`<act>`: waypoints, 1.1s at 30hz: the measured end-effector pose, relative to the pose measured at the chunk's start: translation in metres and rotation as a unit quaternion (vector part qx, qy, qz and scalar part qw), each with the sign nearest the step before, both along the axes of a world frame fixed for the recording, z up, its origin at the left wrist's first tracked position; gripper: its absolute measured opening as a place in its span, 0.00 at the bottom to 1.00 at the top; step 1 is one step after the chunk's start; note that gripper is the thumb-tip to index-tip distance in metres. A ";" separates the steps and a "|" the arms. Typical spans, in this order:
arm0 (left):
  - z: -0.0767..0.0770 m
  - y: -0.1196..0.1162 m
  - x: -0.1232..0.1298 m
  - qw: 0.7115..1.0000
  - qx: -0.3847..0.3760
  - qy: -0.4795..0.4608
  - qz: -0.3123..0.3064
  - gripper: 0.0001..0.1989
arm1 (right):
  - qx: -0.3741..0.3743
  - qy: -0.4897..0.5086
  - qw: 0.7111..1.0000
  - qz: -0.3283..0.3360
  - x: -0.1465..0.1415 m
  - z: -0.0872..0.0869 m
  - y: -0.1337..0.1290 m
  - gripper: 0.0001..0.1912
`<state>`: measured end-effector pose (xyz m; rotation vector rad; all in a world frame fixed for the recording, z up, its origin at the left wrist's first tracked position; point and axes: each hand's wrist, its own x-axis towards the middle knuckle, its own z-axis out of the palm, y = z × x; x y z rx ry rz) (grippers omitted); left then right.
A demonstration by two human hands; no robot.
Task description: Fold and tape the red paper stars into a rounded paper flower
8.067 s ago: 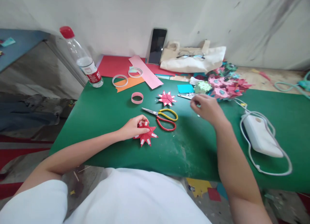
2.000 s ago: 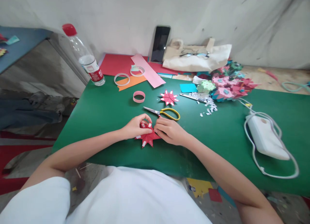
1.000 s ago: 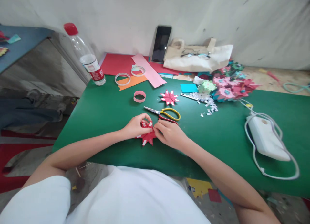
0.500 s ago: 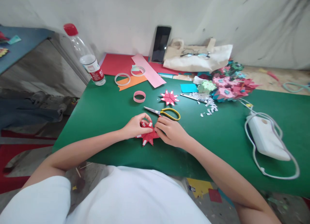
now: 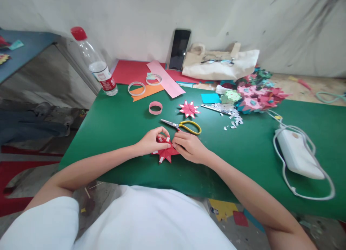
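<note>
A red paper star point(image 5: 165, 154) with white pieces on its points lies near the table's front edge, partly covered by my fingers. My left hand point(image 5: 152, 141) pinches it from the left, thumb across its middle. The closed fingers of my right hand point(image 5: 189, 146) are at its right side, on a point of the star. Just beyond my hands lie yellow-handled scissors point(image 5: 190, 126). A second red star point(image 5: 189, 109) with white pieces rests farther back, beside a pink ring of tape point(image 5: 155, 108).
A bottle point(image 5: 104, 77) stands at the back left, near two tape rolls point(image 5: 136, 88) and coloured paper point(image 5: 129, 71). Behind are a phone point(image 5: 180, 49) and cloth bag point(image 5: 218, 68). Rightward lie a cutter point(image 5: 214, 108), white scraps, paper flowers point(image 5: 254, 98) and a white corded device point(image 5: 300, 152).
My right hand has shifted very slightly up, and the right side of the star shows a little more. My left hand keeps its hold.
</note>
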<state>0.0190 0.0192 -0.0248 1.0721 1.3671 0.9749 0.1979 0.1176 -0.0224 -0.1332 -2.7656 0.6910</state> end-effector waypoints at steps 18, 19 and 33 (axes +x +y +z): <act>0.001 0.000 0.000 1.000 -0.003 0.000 0.000 0.17 | -0.020 -0.003 1.000 -0.024 -0.002 0.001 -0.002 0.12; 0.000 0.000 0.000 1.000 -0.004 -0.001 0.001 0.16 | -0.018 -0.001 0.999 -0.027 -0.002 0.001 -0.002 0.12; 0.002 0.000 0.000 1.000 -0.003 0.002 0.008 0.17 | 0.000 0.014 0.999 -0.043 -0.002 0.004 -0.006 0.11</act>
